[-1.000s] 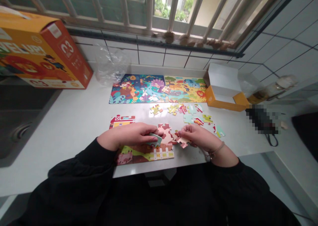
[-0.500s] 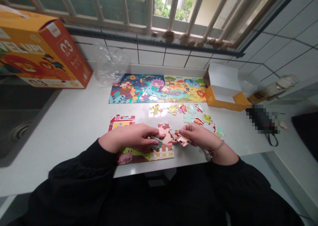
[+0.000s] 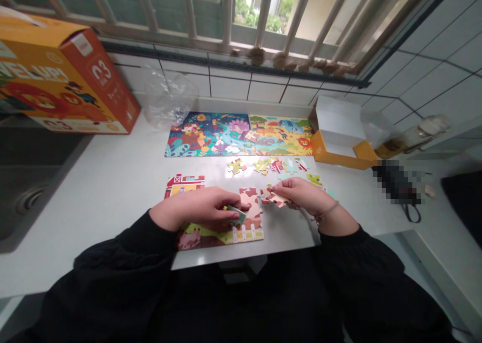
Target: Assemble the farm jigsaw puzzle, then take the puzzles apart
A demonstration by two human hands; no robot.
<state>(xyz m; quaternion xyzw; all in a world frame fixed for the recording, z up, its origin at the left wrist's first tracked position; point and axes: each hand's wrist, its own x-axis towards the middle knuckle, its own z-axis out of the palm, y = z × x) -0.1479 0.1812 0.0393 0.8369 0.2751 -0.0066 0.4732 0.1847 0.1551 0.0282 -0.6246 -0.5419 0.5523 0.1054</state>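
The puzzle [image 3: 248, 233] lies partly joined near the counter's [image 3: 113, 192] front edge. Over it, the left hand [image 3: 214, 206] pinches a pale piece [image 3: 238, 216]; the right hand [image 3: 299, 193], apart, grips a spotted pink bit [image 3: 279, 199]. Beyond lie loose pieces [image 3: 236, 166].

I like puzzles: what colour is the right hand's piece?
The piece is pink with brown patches; head view.

Pink-and-brown knobbed cardboard jigsaw piece [image 3: 277, 198]: held by right edge of flat multicoloured cardboard farm puzzle [image 3: 248, 233], partly assembled. Pale-green cardboard piece [image 3: 238, 215]: held tilted over puzzle.
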